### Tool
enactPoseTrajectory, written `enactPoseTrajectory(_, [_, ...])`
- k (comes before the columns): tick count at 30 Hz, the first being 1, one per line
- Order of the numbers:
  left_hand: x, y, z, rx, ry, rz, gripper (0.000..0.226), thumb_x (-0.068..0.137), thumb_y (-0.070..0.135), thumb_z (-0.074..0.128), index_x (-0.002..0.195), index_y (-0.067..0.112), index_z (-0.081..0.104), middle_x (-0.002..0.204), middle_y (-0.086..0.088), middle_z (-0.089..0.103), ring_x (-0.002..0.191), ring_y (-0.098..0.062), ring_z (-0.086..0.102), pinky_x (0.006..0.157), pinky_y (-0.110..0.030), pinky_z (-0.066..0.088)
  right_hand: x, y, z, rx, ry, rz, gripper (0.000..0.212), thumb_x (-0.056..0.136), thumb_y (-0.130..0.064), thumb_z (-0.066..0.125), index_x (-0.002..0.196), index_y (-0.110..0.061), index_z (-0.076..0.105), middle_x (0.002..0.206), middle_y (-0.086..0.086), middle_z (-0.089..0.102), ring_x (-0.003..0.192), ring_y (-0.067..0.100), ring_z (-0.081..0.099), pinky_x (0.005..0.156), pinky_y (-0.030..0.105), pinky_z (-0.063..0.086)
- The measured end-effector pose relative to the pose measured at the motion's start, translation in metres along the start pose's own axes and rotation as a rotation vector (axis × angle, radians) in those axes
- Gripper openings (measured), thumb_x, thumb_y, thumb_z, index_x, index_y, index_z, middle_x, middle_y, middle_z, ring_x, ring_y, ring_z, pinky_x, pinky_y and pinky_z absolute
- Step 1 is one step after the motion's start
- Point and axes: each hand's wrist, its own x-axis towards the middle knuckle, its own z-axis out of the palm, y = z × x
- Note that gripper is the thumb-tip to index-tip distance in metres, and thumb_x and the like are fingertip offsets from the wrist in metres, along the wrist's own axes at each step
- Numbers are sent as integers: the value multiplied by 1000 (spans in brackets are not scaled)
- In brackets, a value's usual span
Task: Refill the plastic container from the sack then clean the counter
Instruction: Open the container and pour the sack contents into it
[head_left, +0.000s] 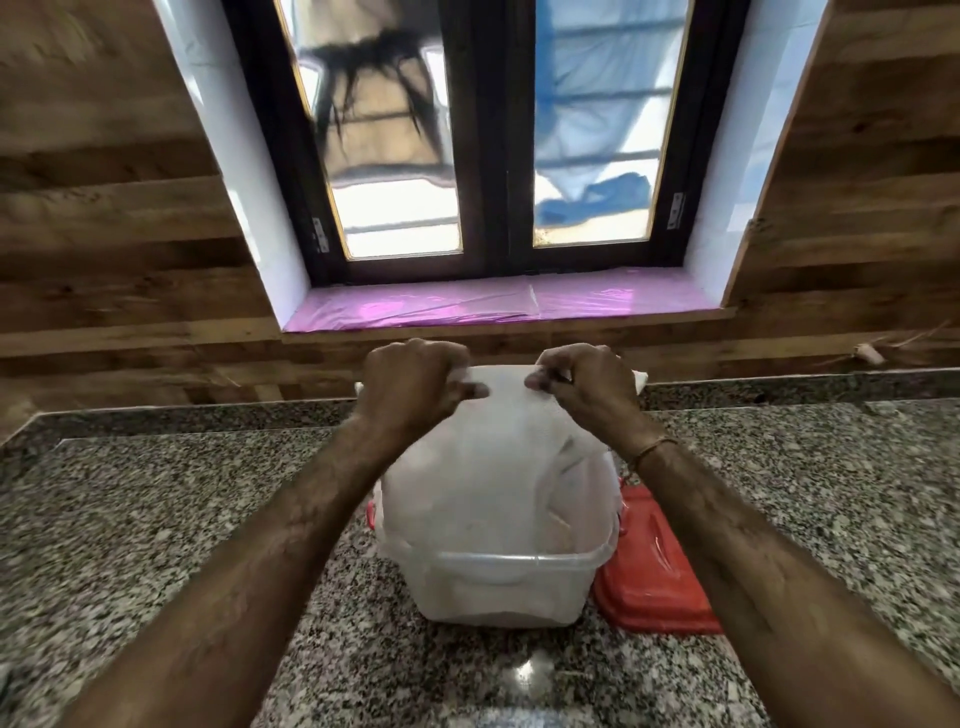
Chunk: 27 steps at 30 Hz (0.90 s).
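A speckled granite counter (156, 519) ran across the near part of the scene, backed by a wood-panelled wall. At the centre stood a clear plastic container (498, 587), open at the top, with a small red clasp (371, 514) showing at its left side. A white sack (498, 467) stood upended over the container, its lower end down inside the rim and its upper end raised toward the far wall.

The left hand (410, 382) was closed in a fist on the sack's upper edge, left of centre. Just to the right, with a short stretch of sack between them, the right hand (582, 384) pinched the same edge; a thin bracelet (655, 447) circled that wrist. Both forearms reached in from the near corners.

Right of the container, touching or nearly touching its side, a red lid (654, 577) lay flat on the counter. On the far side, a pink sheet (493, 306) covered the sill below a dark-framed window (493, 130).
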Motion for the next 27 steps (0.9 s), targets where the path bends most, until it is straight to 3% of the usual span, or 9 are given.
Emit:
enactPoseTrajectory(2, [-5,-20,-4,8,11,-32,38,82,61,73,80,24,65,83,4,76,87,-24,72,63,-30,34,0,4,-1,21,11,60,14,85,-39,79,85,-26,80,64,-17,64,76,13,63,66,28,44])
enactPoseTrajectory(6, [-11,-9,3,-59,85,18,27,82,42,80,74,22,64,76,4,73,77,-24,72,60,-31,43,-6,-27,7,-19,-61,-135,17,84,-40,79,98,-29,79,99,-8,79,94,15,69,89,40,53])
enactPoseTrajectory(9, [-13,-2,5,-118,176,-23,20,84,41,79,94,27,69,91,5,73,88,-23,70,73,-37,52,-3,-41,12,-14,33,-176,7,85,-33,81,88,-27,81,88,-7,80,76,3,61,75,29,55])
enactPoseTrajectory(13, [-40,-9,15,-449,197,-341,90,83,34,84,155,25,32,146,-7,50,117,-18,54,87,-35,47,2,-37,14,-5,96,-88,14,86,-38,80,84,-24,81,84,-5,79,73,9,62,67,24,46])
enactPoseTrajectory(16, [-58,6,25,-712,92,-466,115,84,32,83,163,20,2,166,-11,23,146,-20,34,108,-34,37,1,-42,20,-17,86,-99,16,86,-38,79,83,-22,80,81,-5,75,72,11,61,66,27,50])
enactPoseTrajectory(19, [-64,20,31,-771,104,-493,117,82,34,84,163,18,1,167,-8,19,151,-18,24,119,-37,31,-3,-41,25,-37,35,-81,19,89,-38,75,78,-22,75,76,-7,71,68,11,56,63,25,39])
enactPoseTrajectory(21, [-63,23,32,-786,112,-454,105,82,32,83,159,21,12,161,-6,28,145,-20,33,114,-34,35,-4,-36,27,16,36,-78,14,88,-33,75,79,-23,72,75,-8,66,69,12,58,60,29,45])
enactPoseTrajectory(24, [-57,23,32,-864,167,-444,52,88,26,73,129,25,40,125,-3,53,112,-24,56,90,-36,49,-8,-34,28,39,4,-65,14,87,-36,74,80,-25,68,73,-13,65,72,13,62,64,33,53])
enactPoseTrajectory(27, [-51,17,28,-972,247,-595,11,98,19,62,105,18,54,95,0,61,85,-21,58,69,-32,44,-15,-36,29,9,17,-74,20,87,-39,73,80,-23,65,71,-13,63,72,14,61,63,32,50])
